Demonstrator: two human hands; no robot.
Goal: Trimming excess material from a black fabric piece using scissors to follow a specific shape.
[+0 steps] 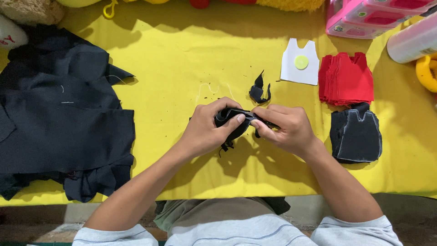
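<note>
Both my hands meet over the middle of a yellow cloth-covered table [182, 59]. My left hand [207, 130] and my right hand [284, 127] pinch a small piece of black fabric [231, 122] between fingers and thumbs, its loose end hanging below my left hand. A black fabric scrap [259, 91] lies just beyond my hands. To the right lie a stack of red cut pieces [346, 78], a stack of black vest-shaped pieces [356, 134], and a white vest-shaped template [299, 68] with a yellow-green disc on it.
A large heap of black cloth [59, 118] covers the table's left side. Pink plastic boxes [368, 18] and a white roll [412, 43] stand at the back right, a yellow ring [425, 73] at the right edge. Plush toys line the far edge.
</note>
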